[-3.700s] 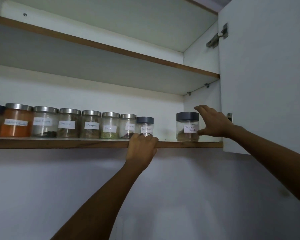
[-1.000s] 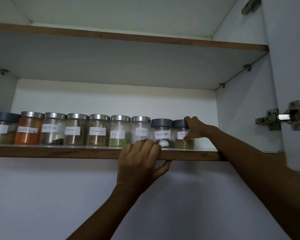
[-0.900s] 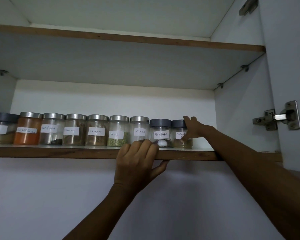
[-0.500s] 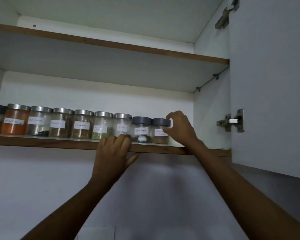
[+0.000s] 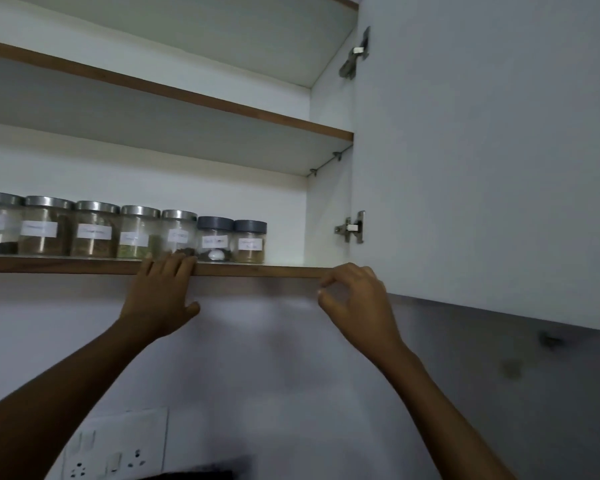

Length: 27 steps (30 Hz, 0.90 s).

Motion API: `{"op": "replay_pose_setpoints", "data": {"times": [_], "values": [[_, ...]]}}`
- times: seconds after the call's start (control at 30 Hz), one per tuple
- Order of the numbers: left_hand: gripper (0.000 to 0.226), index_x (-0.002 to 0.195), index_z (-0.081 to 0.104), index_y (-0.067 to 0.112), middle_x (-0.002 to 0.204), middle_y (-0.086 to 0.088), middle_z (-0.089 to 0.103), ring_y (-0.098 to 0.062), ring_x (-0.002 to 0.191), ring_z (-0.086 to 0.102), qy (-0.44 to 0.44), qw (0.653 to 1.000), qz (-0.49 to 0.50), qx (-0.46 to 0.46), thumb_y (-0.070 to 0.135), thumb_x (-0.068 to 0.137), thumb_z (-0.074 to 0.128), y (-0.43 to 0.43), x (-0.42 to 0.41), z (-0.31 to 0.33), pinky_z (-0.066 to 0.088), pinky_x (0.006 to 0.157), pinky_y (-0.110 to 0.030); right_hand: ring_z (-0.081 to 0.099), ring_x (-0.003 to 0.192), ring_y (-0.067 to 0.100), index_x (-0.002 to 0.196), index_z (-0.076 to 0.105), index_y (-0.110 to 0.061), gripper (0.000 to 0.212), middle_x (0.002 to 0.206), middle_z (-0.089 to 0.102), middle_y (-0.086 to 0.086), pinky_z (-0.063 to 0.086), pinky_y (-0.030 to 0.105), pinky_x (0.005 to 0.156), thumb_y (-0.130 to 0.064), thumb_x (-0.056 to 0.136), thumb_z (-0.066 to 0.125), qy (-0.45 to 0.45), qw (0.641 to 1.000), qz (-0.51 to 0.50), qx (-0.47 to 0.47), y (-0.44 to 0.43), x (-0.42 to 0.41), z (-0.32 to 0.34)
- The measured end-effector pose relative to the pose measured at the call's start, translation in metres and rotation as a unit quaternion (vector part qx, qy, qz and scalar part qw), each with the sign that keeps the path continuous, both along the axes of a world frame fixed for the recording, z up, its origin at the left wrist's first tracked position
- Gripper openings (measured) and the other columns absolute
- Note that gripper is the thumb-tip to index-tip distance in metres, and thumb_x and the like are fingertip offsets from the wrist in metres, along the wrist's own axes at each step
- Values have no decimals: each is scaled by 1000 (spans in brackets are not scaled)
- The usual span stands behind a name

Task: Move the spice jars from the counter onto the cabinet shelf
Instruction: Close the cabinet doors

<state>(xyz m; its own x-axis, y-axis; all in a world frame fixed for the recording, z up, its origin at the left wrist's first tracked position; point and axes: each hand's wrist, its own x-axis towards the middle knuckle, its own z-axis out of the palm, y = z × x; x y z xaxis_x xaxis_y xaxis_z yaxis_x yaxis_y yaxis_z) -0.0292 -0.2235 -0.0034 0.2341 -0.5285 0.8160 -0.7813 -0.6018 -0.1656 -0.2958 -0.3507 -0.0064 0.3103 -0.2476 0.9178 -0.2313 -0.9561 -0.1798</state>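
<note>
Spice jars sit lined up on the cabinet shelf, left hand draped flat over its edge, right hand empty and loosely curled just below — best drop straight away, clear of the door.

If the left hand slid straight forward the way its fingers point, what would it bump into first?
Probably the silver-lidded jar just behind the left hand's fingertips, which are hooked over the shelf edge. Depth is unclear.
</note>
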Motion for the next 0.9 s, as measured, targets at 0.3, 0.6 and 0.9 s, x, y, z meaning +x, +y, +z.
{"op": "replay_pose_setpoints", "data": {"times": [0.3, 0.6, 0.9], "values": [[58, 133, 50, 11, 135, -14, 53, -35, 136, 35, -19, 988, -150, 24, 32, 82, 66, 41, -60, -24, 4, 110, -60, 53, 105, 21, 92, 68, -11, 25, 113, 58, 6, 32, 25, 86, -23, 74, 57, -43, 989, -138, -30, 72, -152, -2], [23, 107, 65, 25, 119, 10, 61, -12, 135, 34, 32, 926, -377, 9, 33, 90, 52, 25, -209, -25, -17, 111, -45, 51, 107, 32, 95, 67, -8, 25, 111, 61, 11, 35, 34, 87, -23, 77, 57, -23, 955, -290, -61, 112, -246, 10], [38, 129, 52, 21, 136, 5, 50, -10, 131, 37, 64, 861, -504, -18, 27, 91, 51, 9, -316, -3, 2, 117, -35, 45, 116, 31, 118, 56, -7, 45, 127, 46, 15, 39, 34, 95, -23, 77, 62, -122, 949, -289, -33, 91, -295, 26]]}}
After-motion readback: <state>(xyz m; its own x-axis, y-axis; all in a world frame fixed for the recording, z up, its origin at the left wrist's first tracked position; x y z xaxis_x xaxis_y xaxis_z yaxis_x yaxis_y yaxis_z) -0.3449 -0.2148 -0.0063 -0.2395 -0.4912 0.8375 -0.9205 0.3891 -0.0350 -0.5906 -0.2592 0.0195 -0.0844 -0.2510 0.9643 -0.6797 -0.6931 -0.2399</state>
